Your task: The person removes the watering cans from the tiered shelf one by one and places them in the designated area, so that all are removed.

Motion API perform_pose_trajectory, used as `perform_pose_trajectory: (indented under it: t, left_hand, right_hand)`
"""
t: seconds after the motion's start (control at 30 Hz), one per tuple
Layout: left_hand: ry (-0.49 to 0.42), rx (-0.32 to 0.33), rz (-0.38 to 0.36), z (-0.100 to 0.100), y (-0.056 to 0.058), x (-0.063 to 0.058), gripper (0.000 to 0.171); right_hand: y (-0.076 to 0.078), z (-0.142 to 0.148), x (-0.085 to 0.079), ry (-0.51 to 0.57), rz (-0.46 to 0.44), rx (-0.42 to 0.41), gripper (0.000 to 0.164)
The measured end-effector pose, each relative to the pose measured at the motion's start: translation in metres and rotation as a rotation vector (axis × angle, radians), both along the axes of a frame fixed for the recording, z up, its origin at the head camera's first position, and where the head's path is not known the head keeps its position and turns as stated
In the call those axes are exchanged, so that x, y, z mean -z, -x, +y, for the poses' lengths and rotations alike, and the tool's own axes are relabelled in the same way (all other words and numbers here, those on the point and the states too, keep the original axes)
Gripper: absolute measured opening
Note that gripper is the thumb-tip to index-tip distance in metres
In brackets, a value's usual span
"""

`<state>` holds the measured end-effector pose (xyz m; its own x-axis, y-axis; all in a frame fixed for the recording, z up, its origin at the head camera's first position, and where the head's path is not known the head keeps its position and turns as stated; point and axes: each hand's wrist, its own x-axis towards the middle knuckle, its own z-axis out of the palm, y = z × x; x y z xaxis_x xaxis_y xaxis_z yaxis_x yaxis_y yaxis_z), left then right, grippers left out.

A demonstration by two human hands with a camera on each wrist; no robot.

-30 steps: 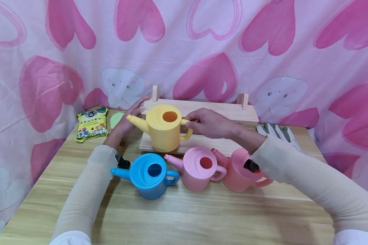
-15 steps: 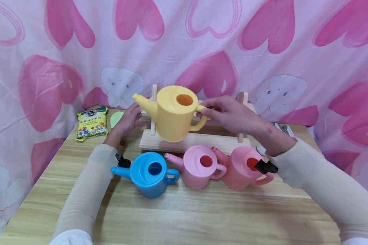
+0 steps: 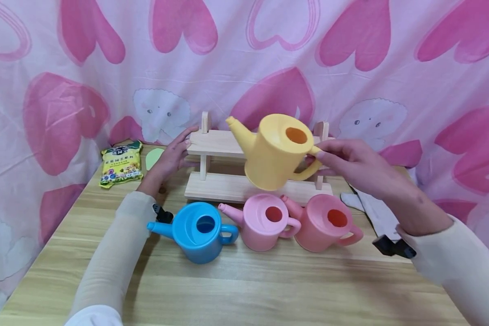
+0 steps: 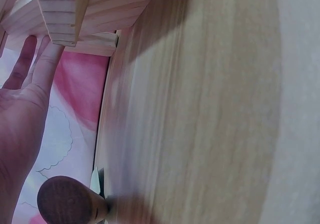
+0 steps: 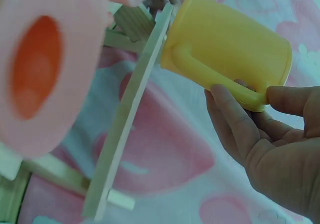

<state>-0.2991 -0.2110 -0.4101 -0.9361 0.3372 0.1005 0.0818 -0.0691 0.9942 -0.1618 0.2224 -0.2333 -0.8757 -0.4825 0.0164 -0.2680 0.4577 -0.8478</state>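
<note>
My right hand [image 3: 350,165] pinches the handle of a yellow watering can [image 3: 269,158], its spout pointing up and left. The can hangs in front of a two-tier wooden shelf [image 3: 218,186]; fingers curl round the handle in the right wrist view. At the shelf's left end, my left hand [image 3: 174,156] touches the upper board with straight fingers. In the left wrist view those fingers [image 4: 44,67] reach behind the board's end. Below stand a blue watering can [image 3: 197,235], a pink one [image 3: 261,231] and a coral-pink one [image 3: 318,231], side by side on the table.
A yellow printed bag [image 3: 122,165] lies at the back left, beside a pale green flat piece [image 3: 152,158]. Whitish gloves [image 3: 375,210] lie right of the shelf, partly behind my right arm. A heart-patterned curtain [image 3: 269,27] hangs behind the wooden table [image 3: 228,294].
My right hand has lifted the yellow watering can and carried it right, its spout tilting up. The left hand stays at the shelf's end. The other cans have not moved.
</note>
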Motion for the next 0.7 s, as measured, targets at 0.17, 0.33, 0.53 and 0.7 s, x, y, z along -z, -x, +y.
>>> perform_pose_trajectory:
  t: [0.17, 0.33, 0.53, 0.7]
  left_hand:
    - [0.012, -0.007, -0.008, 0.0, 0.0, 0.0, 0.054]
    - [0.013, -0.018, -0.023, 0.0, 0.001, -0.001, 0.055]
    - [0.004, -0.017, -0.025, 0.0, 0.002, 0.0, 0.055]
    - [-0.008, -0.015, -0.022, 0.0, 0.003, 0.001, 0.053]
  right_hand:
    - [-0.019, 0.025, 0.006, -0.041, 0.043, 0.112, 0.029]
    - [-0.034, 0.05, 0.012, -0.055, 0.096, 0.203, 0.028]
    - [-0.046, 0.081, 0.023, -0.051, 0.143, 0.284, 0.027]
    - [-0.056, 0.108, 0.03, 0.006, 0.186, 0.333, 0.028]
